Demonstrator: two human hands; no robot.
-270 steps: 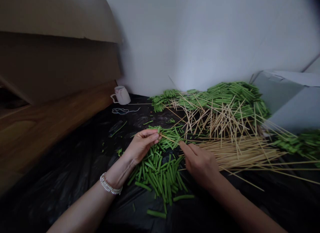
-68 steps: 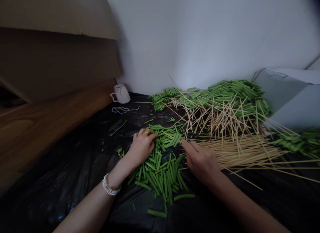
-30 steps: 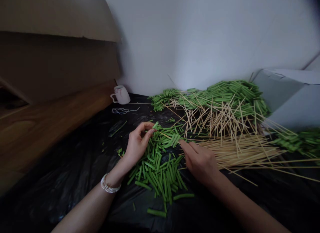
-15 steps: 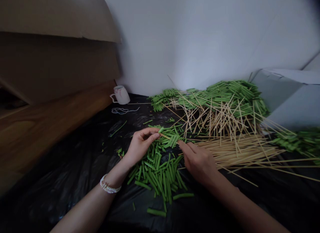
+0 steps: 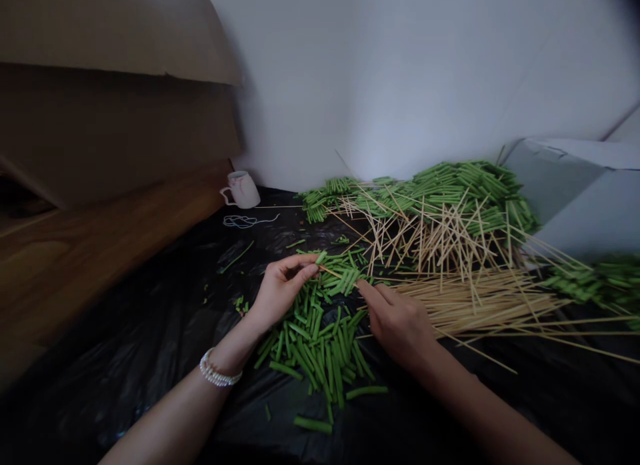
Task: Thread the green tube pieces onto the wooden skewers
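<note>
Between thumb and index finger, my left hand (image 5: 283, 285) pinches a short green bean piece (image 5: 321, 257) at the tip of a thin wooden skewer (image 5: 330, 272). The skewer runs down to the right into my right hand (image 5: 397, 318), whose closed fingers grip it. Loose cut green beans (image 5: 320, 345) lie in a heap below and between both hands. To the right of my right hand is a pile of bare skewers (image 5: 490, 302). Behind them, skewers threaded with bean pieces (image 5: 465, 185) are stacked.
A white mug (image 5: 243, 190) and a tangle of pale string (image 5: 243, 221) are at the back left, near a cardboard box (image 5: 115, 118). Black plastic sheeting (image 5: 165, 345) covers the surface. A pale box (image 5: 590, 198) and more threaded beans (image 5: 600, 282) are at right.
The bean piece at the skewer's tip has shifted slightly up and left. Both hands hold nearly the same place.
</note>
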